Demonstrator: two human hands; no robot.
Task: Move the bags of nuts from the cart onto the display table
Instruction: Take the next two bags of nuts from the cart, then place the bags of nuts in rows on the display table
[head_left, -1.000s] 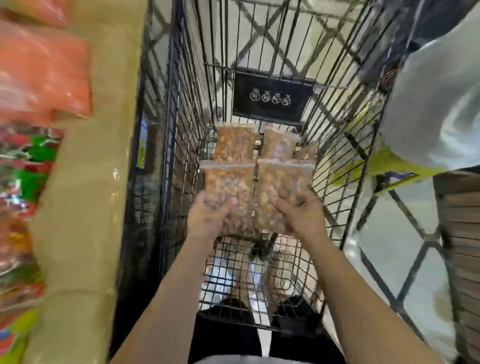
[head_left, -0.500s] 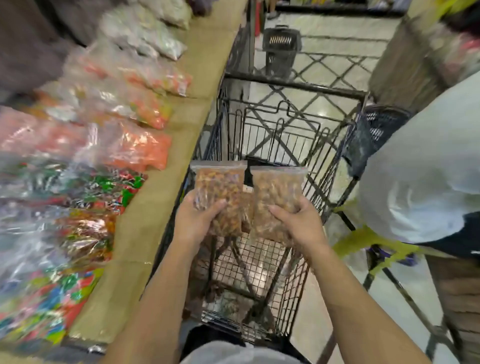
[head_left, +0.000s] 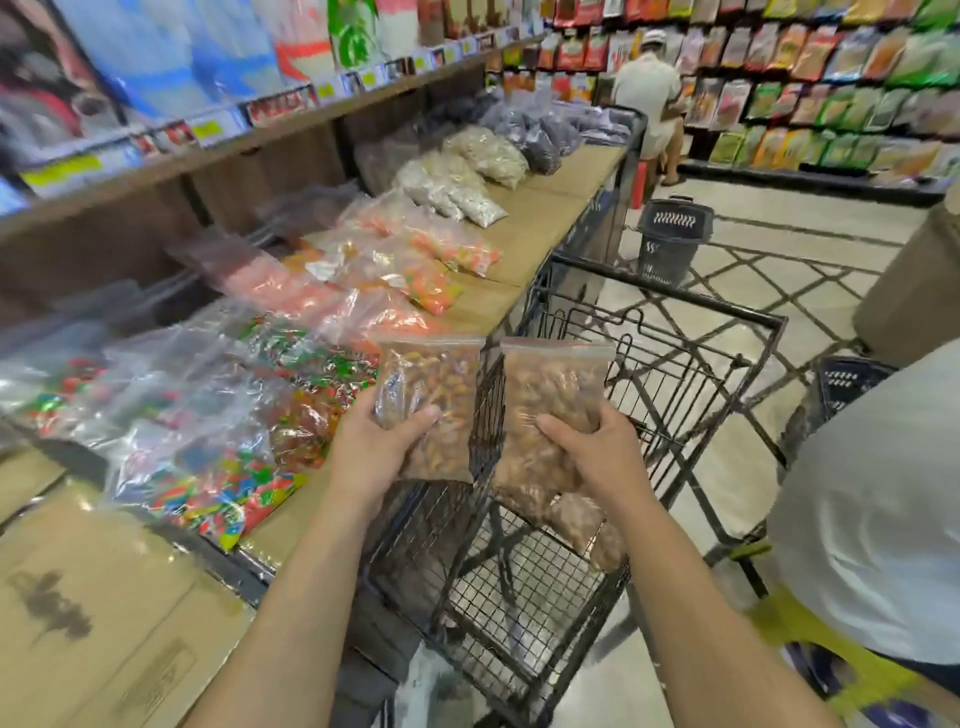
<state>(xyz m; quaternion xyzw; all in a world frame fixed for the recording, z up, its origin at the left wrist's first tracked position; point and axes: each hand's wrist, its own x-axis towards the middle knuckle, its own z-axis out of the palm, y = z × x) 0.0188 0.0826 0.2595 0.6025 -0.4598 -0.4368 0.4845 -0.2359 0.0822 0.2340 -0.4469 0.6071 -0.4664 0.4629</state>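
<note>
Shelf tags (head_left: 208, 130) blur unreadably; by the black wire cart (head_left: 670, 306) your left hand (head_left: 374, 452) grips a clear mixed-nut bag (head_left: 434, 379), your right hand (head_left: 605, 460) a clear pale-nut bag (head_left: 550, 384).

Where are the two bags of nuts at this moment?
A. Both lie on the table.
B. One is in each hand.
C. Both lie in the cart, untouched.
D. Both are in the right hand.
B: the left hand grips one bag and the right hand grips the other bag, both held up by the cart.
</note>
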